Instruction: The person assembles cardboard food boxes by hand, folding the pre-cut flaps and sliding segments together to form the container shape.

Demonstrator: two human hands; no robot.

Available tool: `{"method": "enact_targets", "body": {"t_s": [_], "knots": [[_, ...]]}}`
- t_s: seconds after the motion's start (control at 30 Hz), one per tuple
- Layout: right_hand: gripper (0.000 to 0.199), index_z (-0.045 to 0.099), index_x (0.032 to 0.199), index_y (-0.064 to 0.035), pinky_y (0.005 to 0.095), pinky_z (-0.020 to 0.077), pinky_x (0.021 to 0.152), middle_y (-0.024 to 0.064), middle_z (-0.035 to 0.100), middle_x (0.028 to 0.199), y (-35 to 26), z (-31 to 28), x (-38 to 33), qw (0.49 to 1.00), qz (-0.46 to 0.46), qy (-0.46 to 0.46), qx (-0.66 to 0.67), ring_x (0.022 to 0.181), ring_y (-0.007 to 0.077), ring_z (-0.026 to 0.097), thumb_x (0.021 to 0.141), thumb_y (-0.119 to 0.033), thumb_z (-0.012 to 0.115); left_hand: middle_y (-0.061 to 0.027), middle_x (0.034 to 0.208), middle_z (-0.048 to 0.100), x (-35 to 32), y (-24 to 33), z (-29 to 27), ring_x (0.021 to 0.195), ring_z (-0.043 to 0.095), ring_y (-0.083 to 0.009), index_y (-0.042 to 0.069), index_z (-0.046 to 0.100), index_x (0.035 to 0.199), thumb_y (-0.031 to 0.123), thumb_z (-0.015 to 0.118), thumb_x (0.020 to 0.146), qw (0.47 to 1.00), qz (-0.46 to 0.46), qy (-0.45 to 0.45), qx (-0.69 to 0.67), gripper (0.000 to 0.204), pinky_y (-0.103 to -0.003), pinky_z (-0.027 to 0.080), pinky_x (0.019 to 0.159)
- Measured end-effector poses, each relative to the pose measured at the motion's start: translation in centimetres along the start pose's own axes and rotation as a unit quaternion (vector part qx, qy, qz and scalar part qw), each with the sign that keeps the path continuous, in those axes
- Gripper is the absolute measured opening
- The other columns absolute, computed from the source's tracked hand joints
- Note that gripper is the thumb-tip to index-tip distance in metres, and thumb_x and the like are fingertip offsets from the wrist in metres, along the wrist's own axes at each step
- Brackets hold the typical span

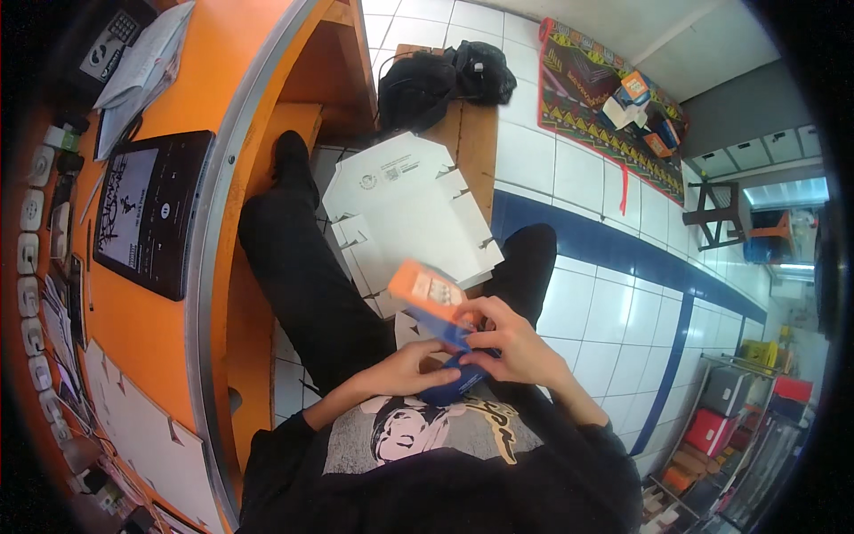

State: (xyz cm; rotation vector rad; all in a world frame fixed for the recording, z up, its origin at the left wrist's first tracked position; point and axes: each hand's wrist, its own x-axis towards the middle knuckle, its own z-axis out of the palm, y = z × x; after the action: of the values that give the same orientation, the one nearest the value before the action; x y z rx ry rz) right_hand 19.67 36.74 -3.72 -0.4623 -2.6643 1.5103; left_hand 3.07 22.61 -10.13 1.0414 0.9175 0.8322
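Over my lap I hold a small orange-and-blue cardboard box (431, 292), its upper part smeared by motion. The orange panel with a pale picture tilts up and away, and the dark blue part lies low against my shirt. My left hand (405, 368) is closed on the blue lower edge, its fingertips partly hidden behind the card. My right hand (509, 345) pinches the box's right side with thumb and fingers. Just beyond lies a stack of flat white die-cut cardboard sheets (405, 205), resting across the bench and my legs.
An orange desk (160, 311) with a metal edge runs along my left, bearing a tablet (153, 214) and white cardboard (147, 436). A black bag (418, 89) sits on the wooden bench ahead. More small boxes (636, 111) lie on a patterned mat at far right, near a stool (719, 214).
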Motion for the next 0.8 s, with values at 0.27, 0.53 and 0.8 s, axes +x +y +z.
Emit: {"method": "enact_targets", "body": {"t_s": [0.27, 0.53, 0.8], "knots": [[0.065, 0.061, 0.117, -0.0133, 0.0534, 0.0334, 0.099, 0.0136, 0.046, 0.133, -0.3, 4.2, 1.4, 0.941, -0.108, 0.243, -0.210, 0.122, 0.0368, 0.041, 0.060, -0.036, 0.081, -0.0136, 0.102, 0.061, 2.2, 3.7, -1.2, 0.091, 0.059, -0.0111, 0.008, 0.035, 0.122, 0.020, 0.050, 0.097, 0.940, -0.002, 0.293, -0.173, 0.031, -0.023, 0.048, 0.073], [0.041, 0.055, 0.115, 0.0067, 0.0370, 0.0431, 0.094, 0.0179, 0.059, 0.116, 4.6, -3.5, -0.2, 0.806, 0.015, 0.546, 0.227, 0.108, 0.0269, 0.056, 0.084, -0.020, 0.063, -0.0172, 0.112, 0.060, 1.3, 4.9, -6.1, 0.103, 0.059, -0.0244, 0.004, 0.036, 0.128, 0.034, 0.068, 0.084, 0.972, 0.144, 0.138, 0.122, 0.063, -0.034, 0.044, 0.090], [0.066, 0.036, 0.136, 0.0010, 0.0412, 0.0256, 0.107, 0.0203, 0.032, 0.140, 9.1, -1.3, 1.5, 0.821, 0.109, 0.548, -0.118, 0.131, 0.0332, 0.031, 0.083, -0.023, 0.067, -0.0119, 0.087, 0.057, 5.0, 3.2, -1.4, 0.080, 0.058, -0.0339, 0.003, 0.059, 0.095, 0.011, 0.069, 0.078, 0.848, 0.237, 0.211, 0.425, 0.021, -0.038, 0.048, 0.076]]}}
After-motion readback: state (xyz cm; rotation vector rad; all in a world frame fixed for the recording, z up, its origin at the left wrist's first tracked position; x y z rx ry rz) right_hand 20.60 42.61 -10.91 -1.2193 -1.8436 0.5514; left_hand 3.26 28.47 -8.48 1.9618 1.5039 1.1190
